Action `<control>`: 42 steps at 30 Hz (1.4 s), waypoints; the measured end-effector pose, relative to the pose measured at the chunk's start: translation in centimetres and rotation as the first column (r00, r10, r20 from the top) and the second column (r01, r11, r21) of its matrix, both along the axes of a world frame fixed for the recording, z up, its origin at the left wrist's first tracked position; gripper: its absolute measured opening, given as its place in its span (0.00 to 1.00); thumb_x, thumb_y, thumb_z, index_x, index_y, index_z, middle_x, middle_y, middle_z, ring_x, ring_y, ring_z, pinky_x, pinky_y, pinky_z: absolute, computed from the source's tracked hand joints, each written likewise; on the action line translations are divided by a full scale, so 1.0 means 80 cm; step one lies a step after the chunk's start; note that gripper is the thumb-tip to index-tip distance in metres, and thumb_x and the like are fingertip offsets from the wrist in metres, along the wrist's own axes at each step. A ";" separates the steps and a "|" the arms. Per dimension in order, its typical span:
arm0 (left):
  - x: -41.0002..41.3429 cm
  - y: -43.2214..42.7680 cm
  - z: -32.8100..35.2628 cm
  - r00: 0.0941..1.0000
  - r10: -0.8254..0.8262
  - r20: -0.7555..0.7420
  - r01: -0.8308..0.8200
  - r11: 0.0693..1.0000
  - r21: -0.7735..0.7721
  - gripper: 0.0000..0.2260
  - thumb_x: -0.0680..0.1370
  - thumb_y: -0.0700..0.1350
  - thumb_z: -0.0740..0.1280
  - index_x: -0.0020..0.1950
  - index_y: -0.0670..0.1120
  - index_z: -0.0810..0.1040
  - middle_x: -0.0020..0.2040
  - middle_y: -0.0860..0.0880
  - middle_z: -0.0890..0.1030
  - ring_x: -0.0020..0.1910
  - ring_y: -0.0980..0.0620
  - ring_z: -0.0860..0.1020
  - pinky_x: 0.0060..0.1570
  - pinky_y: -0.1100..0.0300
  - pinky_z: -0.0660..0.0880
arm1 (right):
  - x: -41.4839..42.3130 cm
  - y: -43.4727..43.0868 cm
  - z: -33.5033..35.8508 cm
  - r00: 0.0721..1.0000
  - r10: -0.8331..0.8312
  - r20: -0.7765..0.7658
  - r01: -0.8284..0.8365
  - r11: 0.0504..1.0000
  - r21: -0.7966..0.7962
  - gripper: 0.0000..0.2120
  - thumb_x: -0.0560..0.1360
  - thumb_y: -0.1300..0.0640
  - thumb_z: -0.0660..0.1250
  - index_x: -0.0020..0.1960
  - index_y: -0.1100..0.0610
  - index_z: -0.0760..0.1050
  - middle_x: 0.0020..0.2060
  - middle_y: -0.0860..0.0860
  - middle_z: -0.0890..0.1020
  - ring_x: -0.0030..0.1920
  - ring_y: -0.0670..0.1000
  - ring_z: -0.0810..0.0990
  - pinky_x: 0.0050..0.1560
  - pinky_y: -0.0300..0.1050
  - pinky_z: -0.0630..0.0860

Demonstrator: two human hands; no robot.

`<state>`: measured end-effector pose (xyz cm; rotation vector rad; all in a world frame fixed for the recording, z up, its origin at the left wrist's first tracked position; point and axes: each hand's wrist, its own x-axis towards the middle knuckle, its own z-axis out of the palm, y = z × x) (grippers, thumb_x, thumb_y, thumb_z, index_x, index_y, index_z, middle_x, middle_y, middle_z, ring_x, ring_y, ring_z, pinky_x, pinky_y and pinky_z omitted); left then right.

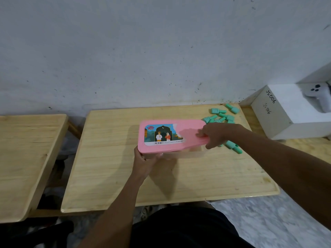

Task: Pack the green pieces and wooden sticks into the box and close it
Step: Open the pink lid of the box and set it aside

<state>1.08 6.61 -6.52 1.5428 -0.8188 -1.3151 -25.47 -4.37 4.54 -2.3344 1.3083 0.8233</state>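
A clear plastic box (193, 153) with a pink lid (189, 136) stands on the middle of a low wooden table (111, 158). A picture sticker covers the lid's left half. My left hand (145, 162) grips the box's near left corner. My right hand (217, 134) pinches the lid's right end, and that end sits slightly off the box. Several green pieces (221, 116) lie scattered behind my right hand at the table's far right. More green pieces (232, 147) lie just beyond my right wrist. No wooden sticks show.
A second wooden table (23, 158) stands to the left across a narrow gap. A white block (283, 111) marked "JS006", with a white controller (318, 94) on it, stands at the right. A stained white wall rises behind the tables.
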 end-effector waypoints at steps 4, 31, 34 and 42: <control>-0.001 -0.001 -0.005 1.000 -0.001 0.005 0.000 1.000 0.020 0.35 0.66 0.43 0.79 0.66 0.49 0.63 0.61 0.55 0.74 0.59 0.59 0.74 0.50 0.63 0.76 | -0.003 0.001 0.001 1.000 -0.018 -0.005 0.019 1.000 0.007 0.33 0.72 0.47 0.67 0.74 0.52 0.64 0.66 0.53 0.73 0.58 0.53 0.75 0.61 0.49 0.74; -0.008 0.007 0.003 0.994 -0.083 0.068 0.071 0.985 0.157 0.35 0.72 0.52 0.73 0.71 0.51 0.56 0.63 0.52 0.68 0.61 0.52 0.69 0.61 0.56 0.70 | -0.026 0.010 0.021 0.807 -0.281 0.520 0.411 0.899 -0.151 0.17 0.78 0.58 0.63 0.65 0.47 0.77 0.40 0.46 0.84 0.31 0.47 0.77 0.31 0.38 0.71; -0.004 0.002 0.007 0.963 0.092 0.254 -0.124 0.986 0.114 0.19 0.77 0.52 0.66 0.64 0.44 0.70 0.57 0.47 0.76 0.50 0.52 0.75 0.46 0.60 0.72 | -0.026 0.011 0.016 0.743 -0.266 0.614 0.479 0.852 -0.211 0.14 0.80 0.56 0.61 0.64 0.48 0.78 0.48 0.51 0.85 0.38 0.51 0.81 0.39 0.44 0.76; -0.005 -0.015 0.018 0.798 0.197 0.569 -0.257 0.966 0.026 0.14 0.79 0.43 0.62 0.38 0.36 0.76 0.31 0.46 0.74 0.35 0.45 0.73 0.36 0.59 0.64 | 0.003 0.019 0.008 0.699 -0.161 0.697 0.603 0.656 -0.453 0.15 0.81 0.54 0.56 0.65 0.53 0.75 0.49 0.56 0.84 0.45 0.58 0.81 0.42 0.46 0.75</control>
